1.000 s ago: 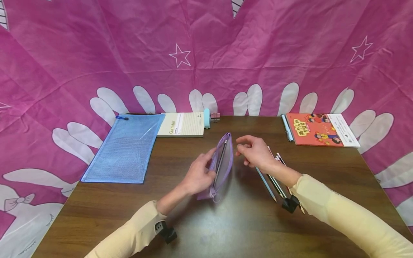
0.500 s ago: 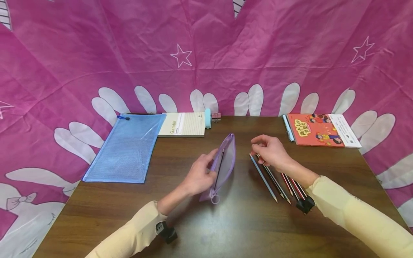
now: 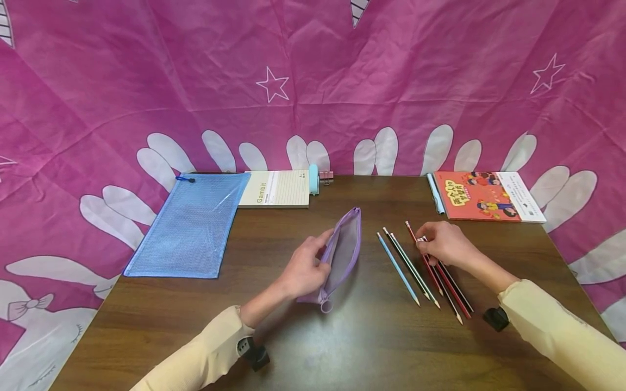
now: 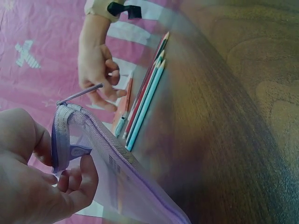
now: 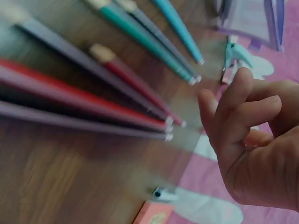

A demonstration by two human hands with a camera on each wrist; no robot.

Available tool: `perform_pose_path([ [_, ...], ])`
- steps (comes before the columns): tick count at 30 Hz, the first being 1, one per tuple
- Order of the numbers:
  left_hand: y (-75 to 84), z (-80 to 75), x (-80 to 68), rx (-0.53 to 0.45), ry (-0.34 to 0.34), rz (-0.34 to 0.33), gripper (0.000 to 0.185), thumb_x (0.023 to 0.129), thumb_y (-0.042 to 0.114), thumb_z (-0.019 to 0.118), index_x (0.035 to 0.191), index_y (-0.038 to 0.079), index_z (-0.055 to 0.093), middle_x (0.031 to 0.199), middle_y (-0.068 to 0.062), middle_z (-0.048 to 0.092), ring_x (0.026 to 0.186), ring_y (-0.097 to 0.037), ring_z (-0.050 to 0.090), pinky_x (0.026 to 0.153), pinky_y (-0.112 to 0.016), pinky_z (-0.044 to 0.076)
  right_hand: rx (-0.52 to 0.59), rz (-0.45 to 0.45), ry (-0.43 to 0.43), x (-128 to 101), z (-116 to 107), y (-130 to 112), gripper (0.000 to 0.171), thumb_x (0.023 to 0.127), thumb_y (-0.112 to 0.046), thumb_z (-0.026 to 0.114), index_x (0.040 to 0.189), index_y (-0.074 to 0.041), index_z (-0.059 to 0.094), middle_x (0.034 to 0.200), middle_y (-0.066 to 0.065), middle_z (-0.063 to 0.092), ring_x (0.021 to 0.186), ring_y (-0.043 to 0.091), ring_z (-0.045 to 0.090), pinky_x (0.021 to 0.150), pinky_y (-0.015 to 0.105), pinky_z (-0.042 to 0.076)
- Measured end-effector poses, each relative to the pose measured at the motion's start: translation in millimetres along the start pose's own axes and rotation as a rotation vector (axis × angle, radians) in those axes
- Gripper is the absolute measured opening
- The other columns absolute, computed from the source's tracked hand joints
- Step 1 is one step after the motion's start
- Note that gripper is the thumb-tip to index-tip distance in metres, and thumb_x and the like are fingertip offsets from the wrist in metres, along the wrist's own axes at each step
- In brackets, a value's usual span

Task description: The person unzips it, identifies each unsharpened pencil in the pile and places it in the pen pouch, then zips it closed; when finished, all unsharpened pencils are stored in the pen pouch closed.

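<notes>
My left hand (image 3: 308,266) pinches one side of a purple mesh zip pencil case (image 3: 348,252) between thumb and fingers. The case gapes at its zip, a ring pull hanging at the near end. Over the eraser ends of several pencils, right of the case, hovers my right hand (image 3: 447,243). Its fingers are loosely bent, and the right wrist view shows nothing between them. A light blue pencil (image 3: 398,270) lies leftmost, beside green and dark ones (image 3: 415,271). Red and dark striped pencils (image 3: 455,293) lie under and below the right hand.
A blue mesh zip folder (image 3: 188,228) lies at the left, touching a cream notebook (image 3: 288,190). Near it are a mint-coloured item (image 3: 313,180) and a pink binder clip (image 3: 326,175). At the back right, a light blue pen (image 3: 435,194) borders a red book (image 3: 476,198).
My right hand has moved right, from beside the pencil case to the pencils. The pencil seen inside the case has sunk out of sight. The left hand keeps its grip, shifting the case slightly.
</notes>
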State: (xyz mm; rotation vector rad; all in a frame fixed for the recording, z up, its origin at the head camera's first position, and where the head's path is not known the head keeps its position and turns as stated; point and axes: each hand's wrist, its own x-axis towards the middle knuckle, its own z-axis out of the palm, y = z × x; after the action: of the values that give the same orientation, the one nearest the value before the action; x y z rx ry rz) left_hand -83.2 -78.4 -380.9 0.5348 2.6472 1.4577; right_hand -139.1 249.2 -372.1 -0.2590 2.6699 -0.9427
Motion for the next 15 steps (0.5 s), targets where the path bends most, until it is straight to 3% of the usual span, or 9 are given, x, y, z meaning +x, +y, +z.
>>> perform_pose_path([
  [6, 0.8, 0.7, -0.7, -0.011, -0.009, -0.013, 0.077, 0.076, -0.007, 0.057, 0.151, 0.001, 0.042, 0.103, -0.009, 0.056, 0.092, -0.021, 0.057, 0.074, -0.033, 0.052, -0.044, 0.028, -0.043, -6.5, -2.6, 15.2, 0.023, 0.091, -0.006, 0.064, 0.109, 0.009, 0.062, 0.070, 0.004, 0.062, 0.051, 0.021, 0.061, 0.042, 0.029, 0.043],
  [15, 0.1, 1.4, -1.0, -0.028, -0.007, -0.013, 0.077, 0.076, -0.007, 0.057, 0.151, 0.002, 0.041, 0.104, -0.009, 0.056, 0.092, -0.020, 0.058, 0.075, -0.033, 0.053, -0.102, 0.025, -0.041, -10.0, -2.6, 29.5, 0.022, 0.089, -0.007, 0.068, 0.104, 0.008, 0.063, 0.059, 0.002, 0.058, 0.046, 0.018, 0.057, 0.041, 0.029, 0.042],
])
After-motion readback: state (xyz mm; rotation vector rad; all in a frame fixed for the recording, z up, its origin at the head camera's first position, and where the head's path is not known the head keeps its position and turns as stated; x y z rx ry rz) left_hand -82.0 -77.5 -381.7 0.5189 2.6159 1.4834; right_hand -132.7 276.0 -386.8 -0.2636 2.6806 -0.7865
